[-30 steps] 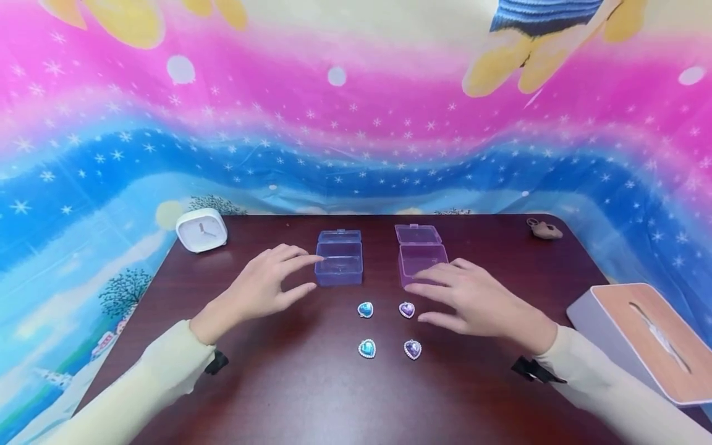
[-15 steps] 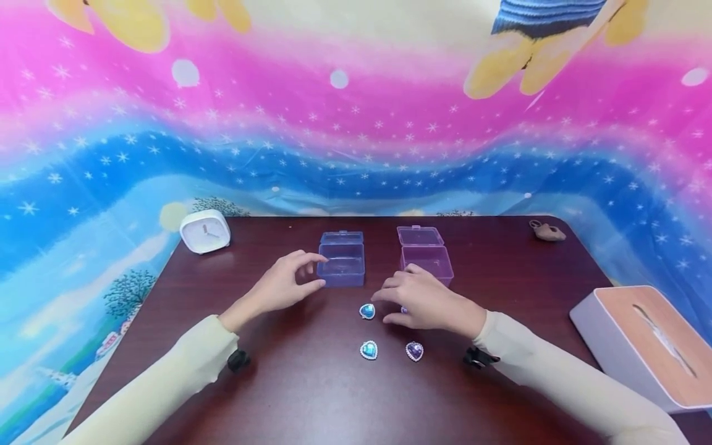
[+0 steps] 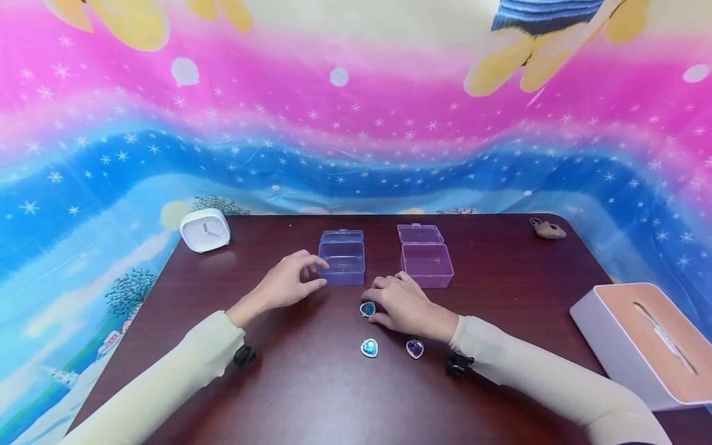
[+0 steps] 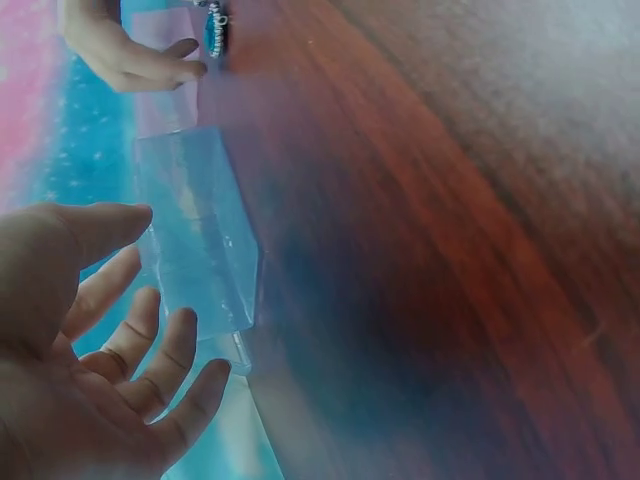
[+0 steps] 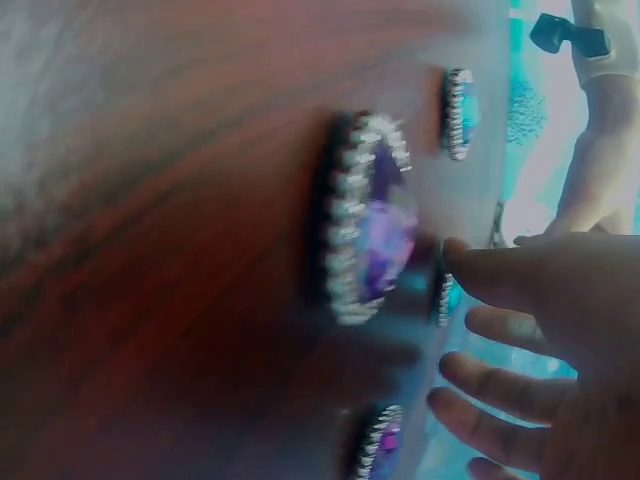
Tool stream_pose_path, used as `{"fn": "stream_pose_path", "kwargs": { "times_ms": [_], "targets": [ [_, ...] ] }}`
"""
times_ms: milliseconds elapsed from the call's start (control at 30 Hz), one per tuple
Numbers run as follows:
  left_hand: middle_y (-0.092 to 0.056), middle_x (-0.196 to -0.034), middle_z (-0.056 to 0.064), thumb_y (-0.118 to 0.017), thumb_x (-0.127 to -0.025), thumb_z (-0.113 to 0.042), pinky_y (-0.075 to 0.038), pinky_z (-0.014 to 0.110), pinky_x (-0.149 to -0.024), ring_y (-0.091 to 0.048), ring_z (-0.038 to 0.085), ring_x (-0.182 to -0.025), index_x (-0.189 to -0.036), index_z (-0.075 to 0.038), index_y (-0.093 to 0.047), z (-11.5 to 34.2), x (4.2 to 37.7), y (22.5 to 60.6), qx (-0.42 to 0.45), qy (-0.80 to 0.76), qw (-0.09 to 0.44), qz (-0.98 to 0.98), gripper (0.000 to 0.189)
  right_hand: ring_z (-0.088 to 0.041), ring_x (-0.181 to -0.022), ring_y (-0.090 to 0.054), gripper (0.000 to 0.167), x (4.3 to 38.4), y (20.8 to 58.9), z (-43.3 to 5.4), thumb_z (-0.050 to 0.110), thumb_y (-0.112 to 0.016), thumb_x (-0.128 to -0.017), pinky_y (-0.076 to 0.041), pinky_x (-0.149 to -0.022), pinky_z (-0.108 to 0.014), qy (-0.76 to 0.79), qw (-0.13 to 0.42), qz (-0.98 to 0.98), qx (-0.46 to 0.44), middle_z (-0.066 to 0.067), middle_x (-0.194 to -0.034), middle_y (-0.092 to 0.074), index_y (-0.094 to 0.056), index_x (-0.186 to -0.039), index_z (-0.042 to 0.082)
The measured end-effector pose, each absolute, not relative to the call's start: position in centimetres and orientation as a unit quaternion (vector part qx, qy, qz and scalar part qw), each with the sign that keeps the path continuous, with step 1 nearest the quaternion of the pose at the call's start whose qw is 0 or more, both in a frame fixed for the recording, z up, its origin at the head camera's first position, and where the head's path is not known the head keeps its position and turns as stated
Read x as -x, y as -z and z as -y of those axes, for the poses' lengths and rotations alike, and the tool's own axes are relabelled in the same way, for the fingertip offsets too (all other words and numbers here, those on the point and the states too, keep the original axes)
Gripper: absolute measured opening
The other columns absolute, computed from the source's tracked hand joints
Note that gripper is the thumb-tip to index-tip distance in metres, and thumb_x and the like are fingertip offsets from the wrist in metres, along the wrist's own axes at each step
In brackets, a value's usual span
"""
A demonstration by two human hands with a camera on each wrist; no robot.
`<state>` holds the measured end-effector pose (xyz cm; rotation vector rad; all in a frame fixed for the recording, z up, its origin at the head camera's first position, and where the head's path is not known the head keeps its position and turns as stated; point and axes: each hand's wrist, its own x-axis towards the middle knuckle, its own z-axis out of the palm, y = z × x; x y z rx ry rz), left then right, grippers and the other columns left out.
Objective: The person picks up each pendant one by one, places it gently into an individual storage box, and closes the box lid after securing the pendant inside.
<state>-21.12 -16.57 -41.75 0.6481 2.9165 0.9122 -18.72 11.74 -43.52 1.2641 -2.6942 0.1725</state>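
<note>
My right hand (image 3: 403, 303) hovers over the far blue heart-shaped gem (image 3: 367, 309), thumb and fingers apart on either side of it. In the right wrist view its thumb tip appears near that gem (image 5: 446, 290); contact cannot be told. Closer to me lie a second blue heart gem (image 3: 369, 348) and a purple heart gem (image 3: 415, 348), both rimmed with small clear stones. Another purple gem (image 5: 380, 445) is hidden under the right hand in the head view. My left hand (image 3: 283, 281), fingers loosely bent, is beside the blue clear box (image 3: 342, 275), holding nothing.
A pink clear box (image 3: 428, 278) stands right of the blue one; both lids are up. A white clock (image 3: 205, 230) stands back left. At the back right lies a small brown object with a ring (image 3: 547, 230). A tissue box (image 3: 628, 346) sits at the right edge.
My right hand has moved left from before the pink box, over the far purple gem, to the far blue gem. The left hand has shifted slightly right beside the blue box.
</note>
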Motion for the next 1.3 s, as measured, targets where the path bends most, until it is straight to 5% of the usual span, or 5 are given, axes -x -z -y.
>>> {"fn": "stream_pose_path", "kwargs": {
  "times_ms": [633,1300],
  "targets": [
    [-0.064,-0.095,0.000,-0.076,-0.093,-0.023,-0.048,0.032,-0.073,-0.058,0.013,-0.084,-0.107,-0.020,-0.075,16.6,21.2,42.3,-0.214,-0.278,-0.013,-0.936,0.014,-0.015,-0.094,-0.066,0.034,19.2,43.9,-11.0,0.036,-0.082,-0.087,-0.039,-0.082,-0.038,-0.123,0.007,0.916,-0.381,0.002,-0.101,-0.071,-0.076,-0.117,0.020],
    [-0.067,-0.096,-0.001,-0.069,-0.097,-0.016,-0.052,0.035,-0.077,-0.063,0.014,-0.086,-0.110,-0.016,-0.075,16.5,21.2,42.8,-0.216,-0.276,-0.007,-0.936,0.014,-0.012,-0.091,-0.066,0.026,19.8,43.7,-10.8,0.038,-0.080,-0.083,-0.041,-0.082,-0.036,-0.102,0.009,0.918,-0.383,0.006,-0.097,-0.072,-0.077,-0.102,0.020]
  ]
}}
